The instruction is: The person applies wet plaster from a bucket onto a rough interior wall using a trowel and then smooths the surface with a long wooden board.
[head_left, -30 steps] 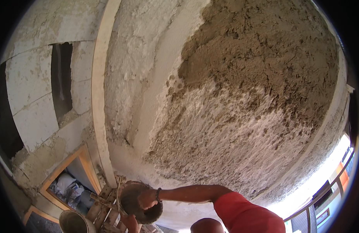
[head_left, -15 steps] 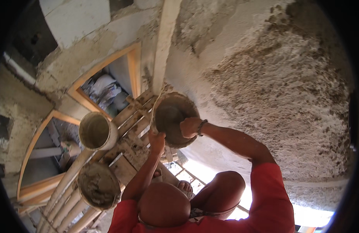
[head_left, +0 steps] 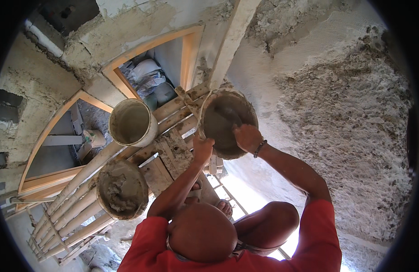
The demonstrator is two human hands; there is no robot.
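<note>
A large mortar-crusted bucket [head_left: 223, 109] holds grey wet mix. My left hand [head_left: 202, 147] is closed on its near-left rim. My right hand [head_left: 246, 137] is inside the right part of the bucket, fingers wrapped round a grey-coated tool [head_left: 232, 117] whose lower end is hidden in the mix. A smaller pale bucket [head_left: 150, 124] stands to the left with grey contents. Below it, another bucket [head_left: 143, 186] holds lumpy grey mortar.
The buckets stand on bamboo poles [head_left: 75, 215] and rough planks [head_left: 171, 154], where my feet also rest. Orange-framed openings [head_left: 189, 59] show sacks [head_left: 146, 70] and debris. A pale beam [head_left: 232, 45] rises beside a rough plastered wall [head_left: 341, 113] on the right.
The view has tilted down, bringing the planks, my legs and the third bucket into sight. The large bucket sits higher in the picture, with both my hands still at it.
</note>
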